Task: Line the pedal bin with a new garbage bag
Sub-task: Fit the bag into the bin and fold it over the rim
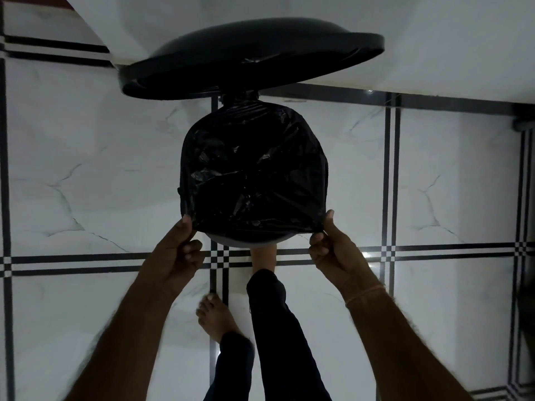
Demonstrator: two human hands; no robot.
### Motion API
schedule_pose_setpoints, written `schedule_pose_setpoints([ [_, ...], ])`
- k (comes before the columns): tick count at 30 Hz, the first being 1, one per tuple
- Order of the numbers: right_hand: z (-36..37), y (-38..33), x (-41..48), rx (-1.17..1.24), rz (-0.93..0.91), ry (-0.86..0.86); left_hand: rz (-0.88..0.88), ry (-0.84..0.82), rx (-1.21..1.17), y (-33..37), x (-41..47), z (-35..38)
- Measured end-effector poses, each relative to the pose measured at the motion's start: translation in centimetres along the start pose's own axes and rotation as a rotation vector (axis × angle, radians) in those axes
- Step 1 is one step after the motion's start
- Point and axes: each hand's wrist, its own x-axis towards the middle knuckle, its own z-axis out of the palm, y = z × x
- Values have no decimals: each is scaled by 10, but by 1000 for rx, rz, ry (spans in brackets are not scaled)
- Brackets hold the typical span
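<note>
Both arms are reaching forward and down: the left hand [176,250] and the right hand [330,247] are each pinching the near edge of the black garbage bag [253,175], fingers closed on the plastic. The bag is lying stretched over the pedal bin [246,241], whose lid [252,59] is standing open. One foot [264,260] is probably pressing the pedal, which is hidden.

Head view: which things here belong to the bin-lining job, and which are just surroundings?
In use:
- crinkled black plastic garbage bag
- round pedal bin rim
- raised black bin lid
- left hand
- right hand
- foot at the bin's base

Surroundings:
- white marble-look floor tiles
- thin wrist band
</note>
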Motion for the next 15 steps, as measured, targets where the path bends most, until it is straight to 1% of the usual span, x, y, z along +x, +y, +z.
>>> schedule_pose_setpoints([
  [4,0,23,-4,34,42,-16,-15,13,-65,-4,-2,1],
  [8,9,46,-3,214,74,-34,-29,58,-143,-13,5,3],
  [12,14,63,3,340,62,-34,-14,76,-93,-22,11,13],
  [15,20,71,4,385,43,-38,-3,89,-80,-24,12,20],
])
